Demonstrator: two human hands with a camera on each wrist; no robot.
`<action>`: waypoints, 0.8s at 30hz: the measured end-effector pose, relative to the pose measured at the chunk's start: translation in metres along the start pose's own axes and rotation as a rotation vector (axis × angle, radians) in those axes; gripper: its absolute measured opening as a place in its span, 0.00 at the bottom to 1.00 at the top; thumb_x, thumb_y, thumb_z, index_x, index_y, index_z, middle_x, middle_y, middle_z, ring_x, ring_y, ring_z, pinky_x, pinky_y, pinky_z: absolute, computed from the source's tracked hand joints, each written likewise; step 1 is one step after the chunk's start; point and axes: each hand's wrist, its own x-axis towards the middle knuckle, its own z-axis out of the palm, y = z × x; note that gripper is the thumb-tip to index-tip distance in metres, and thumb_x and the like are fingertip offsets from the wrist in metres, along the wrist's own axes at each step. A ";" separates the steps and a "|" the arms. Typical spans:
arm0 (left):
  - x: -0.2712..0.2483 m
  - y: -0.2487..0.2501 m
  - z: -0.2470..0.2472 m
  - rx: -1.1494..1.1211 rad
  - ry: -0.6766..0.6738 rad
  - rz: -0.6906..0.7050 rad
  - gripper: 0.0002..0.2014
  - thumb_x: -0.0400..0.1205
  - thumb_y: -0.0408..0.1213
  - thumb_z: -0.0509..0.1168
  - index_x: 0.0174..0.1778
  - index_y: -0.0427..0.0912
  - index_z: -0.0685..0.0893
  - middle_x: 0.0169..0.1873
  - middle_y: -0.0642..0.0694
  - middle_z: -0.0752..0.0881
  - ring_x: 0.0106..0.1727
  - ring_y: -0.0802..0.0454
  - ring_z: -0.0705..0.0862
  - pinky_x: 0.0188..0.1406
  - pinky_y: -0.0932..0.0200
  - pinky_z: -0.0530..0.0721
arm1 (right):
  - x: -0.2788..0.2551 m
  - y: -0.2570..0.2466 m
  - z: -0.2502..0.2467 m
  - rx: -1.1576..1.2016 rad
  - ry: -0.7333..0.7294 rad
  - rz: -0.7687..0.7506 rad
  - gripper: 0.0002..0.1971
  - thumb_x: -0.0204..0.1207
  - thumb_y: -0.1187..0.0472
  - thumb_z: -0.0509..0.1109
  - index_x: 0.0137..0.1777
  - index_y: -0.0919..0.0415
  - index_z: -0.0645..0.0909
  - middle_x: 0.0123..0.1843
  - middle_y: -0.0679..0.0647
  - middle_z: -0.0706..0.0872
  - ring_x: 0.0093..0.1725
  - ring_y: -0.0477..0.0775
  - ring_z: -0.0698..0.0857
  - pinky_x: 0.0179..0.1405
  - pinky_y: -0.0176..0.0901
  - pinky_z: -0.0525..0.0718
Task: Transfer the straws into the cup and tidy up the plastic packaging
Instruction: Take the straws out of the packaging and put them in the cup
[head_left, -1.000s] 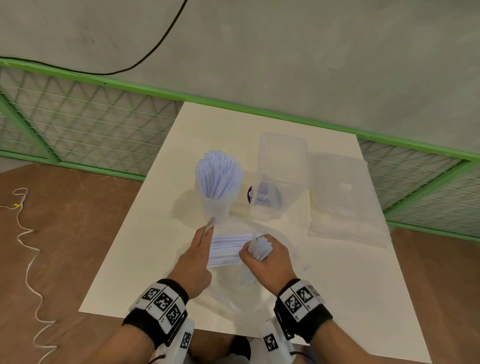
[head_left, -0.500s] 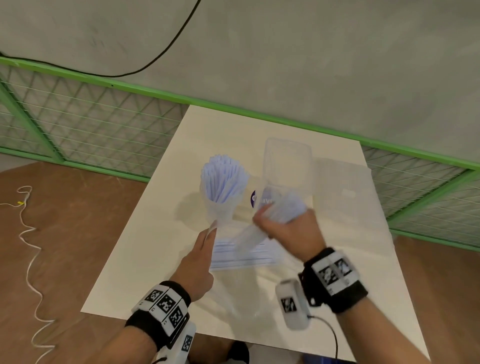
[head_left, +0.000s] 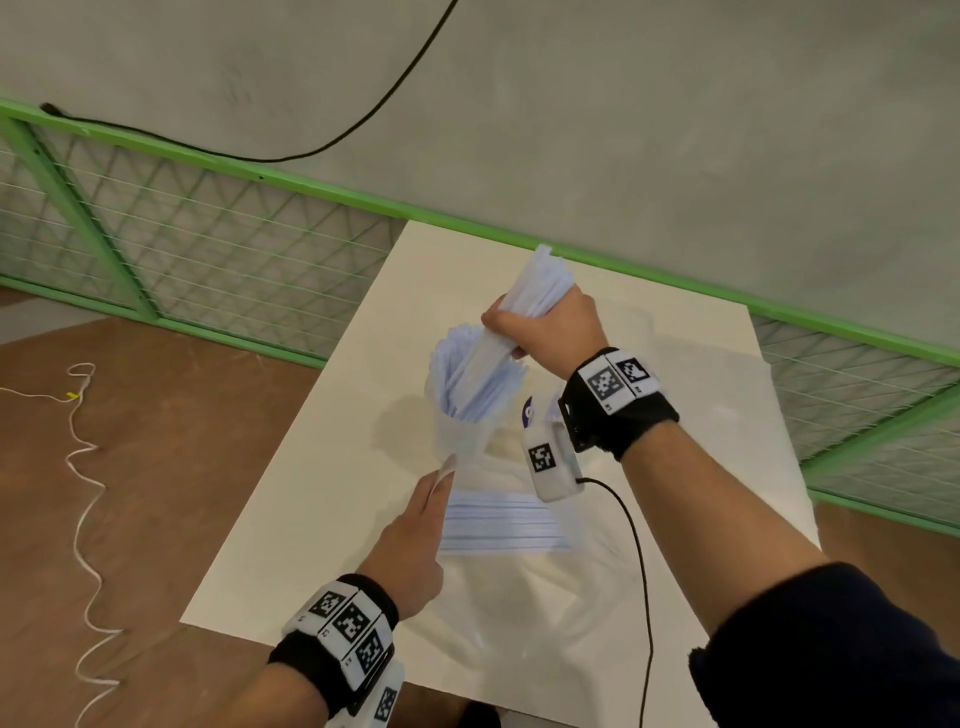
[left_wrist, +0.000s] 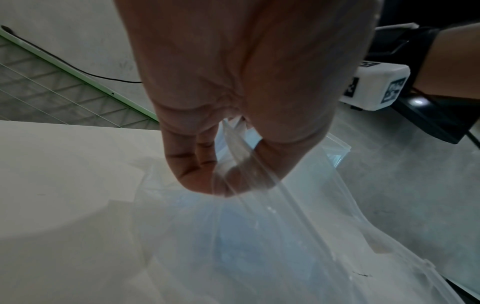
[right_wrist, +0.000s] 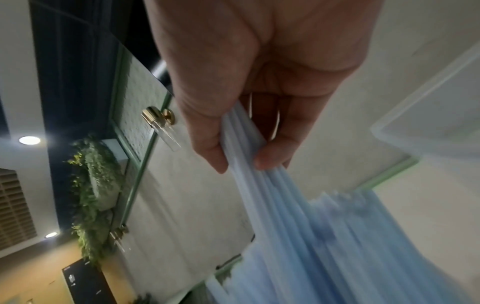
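Cup (head_left: 462, 426) w/ straws (head_left: 470, 374) mid-table (head_left: 322, 499) — bag (head_left: 519, 597) in front.

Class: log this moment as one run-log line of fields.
right hand: grips straw bundle, lowering into cup | left hand: pinches plastic bag | table: straws remain in bag

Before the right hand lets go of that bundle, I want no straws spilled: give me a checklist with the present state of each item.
1. Right hand grips the bundle firmly: ok, fingers curled round it.
2. Bundle's lower ends inside the cup: cannot tell; they overlap the straws already standing there.
3. Cup upright on the table: ok.
4. Room left in the cup: cannot tell; it already looks well filled.
5. Left hand holds the bag: ok, it pinches the bag's edge.
6. Straws left in the bag: not ok, a layer still lies inside.
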 end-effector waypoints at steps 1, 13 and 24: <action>0.000 0.000 0.000 -0.001 0.003 0.006 0.51 0.71 0.18 0.59 0.85 0.54 0.42 0.81 0.68 0.41 0.66 0.48 0.79 0.53 0.54 0.85 | 0.003 0.007 0.007 -0.052 -0.034 0.014 0.13 0.67 0.48 0.79 0.45 0.56 0.90 0.44 0.53 0.92 0.41 0.52 0.91 0.46 0.51 0.90; -0.004 0.003 -0.005 -0.021 0.015 -0.003 0.49 0.72 0.18 0.58 0.85 0.53 0.43 0.82 0.67 0.41 0.63 0.49 0.80 0.57 0.54 0.84 | -0.025 0.029 0.011 0.092 0.070 -0.316 0.52 0.62 0.39 0.82 0.82 0.49 0.59 0.84 0.49 0.58 0.82 0.52 0.62 0.79 0.60 0.67; -0.006 0.004 -0.006 -0.011 0.013 -0.005 0.49 0.72 0.18 0.58 0.85 0.52 0.43 0.81 0.68 0.40 0.63 0.50 0.80 0.56 0.57 0.84 | -0.038 0.043 0.040 -0.188 -0.024 -0.480 0.25 0.86 0.57 0.60 0.82 0.61 0.64 0.83 0.55 0.68 0.83 0.52 0.62 0.81 0.37 0.56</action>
